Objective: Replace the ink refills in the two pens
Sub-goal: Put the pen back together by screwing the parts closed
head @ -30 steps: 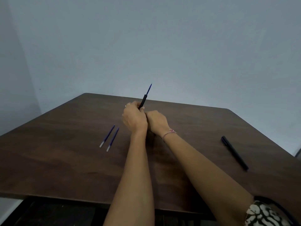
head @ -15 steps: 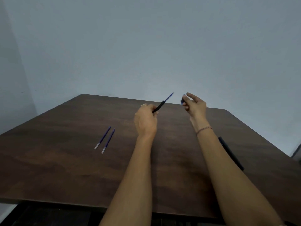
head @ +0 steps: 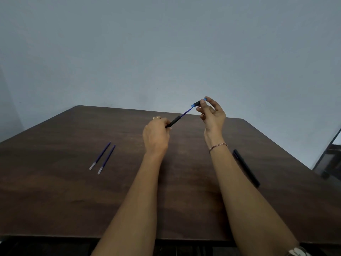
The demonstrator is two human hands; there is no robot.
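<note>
My left hand (head: 156,135) grips a black pen barrel (head: 174,121) above the table, tilted up to the right. A blue refill (head: 186,112) sticks out of its open end. My right hand (head: 212,115) pinches a small black and blue pen tip piece (head: 197,103) right at the end of that refill. Two spare blue refills (head: 103,157) lie side by side on the table to the left. A second black pen (head: 246,168) lies on the table to the right, partly behind my right forearm.
The dark wooden table (head: 55,191) stands against a plain grey-blue wall. A dark piece of furniture (head: 330,159) shows past the table's right edge.
The hands were together on the pen a second ago. My right hand came away to the right with the tip piece, then brought it back to the end of the exposed refill.
</note>
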